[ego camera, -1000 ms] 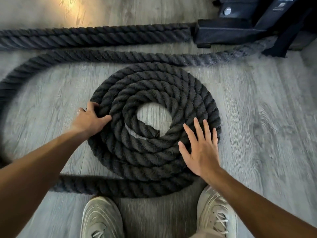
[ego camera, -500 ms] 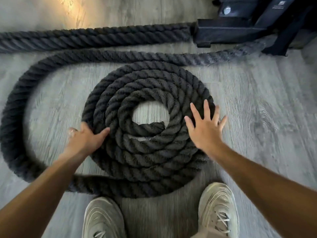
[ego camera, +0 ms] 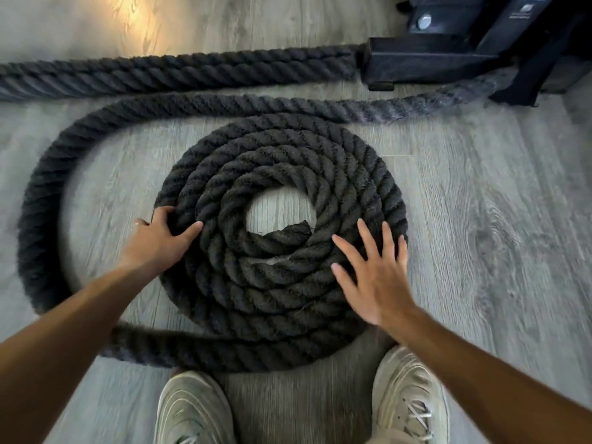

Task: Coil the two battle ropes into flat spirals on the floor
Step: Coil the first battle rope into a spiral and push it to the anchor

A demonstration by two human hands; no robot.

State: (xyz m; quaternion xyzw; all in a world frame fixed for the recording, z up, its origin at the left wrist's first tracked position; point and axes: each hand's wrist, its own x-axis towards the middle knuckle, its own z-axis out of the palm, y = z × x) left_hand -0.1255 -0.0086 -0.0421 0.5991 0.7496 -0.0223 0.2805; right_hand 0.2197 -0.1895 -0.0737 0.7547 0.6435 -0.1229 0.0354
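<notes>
A thick dark battle rope lies in a flat spiral (ego camera: 282,174) of several turns on the grey floor, its cut end (ego camera: 293,230) at the hollow centre. Its loose tail (ego camera: 35,200) loops wide around the left and runs along the far side toward the anchor. My left hand (ego camera: 160,238) grips the spiral's outer turns on the left side, thumb on top. My right hand (ego camera: 374,270) is flat with fingers spread over the right side of the spiral. A second rope (ego camera: 179,72) lies straight across the back.
A black machine base (ego camera: 432,59) stands at the back right, where both ropes lead. My two pale sneakers (ego camera: 192,408) stand just in front of the spiral. Grey wood-look floor (ego camera: 496,219) lies bare to the right.
The loose loop on the left has drawn in closer to the spiral. My right hand shifted along the spiral's right side; my left hand keeps its hold on the left edge.
</notes>
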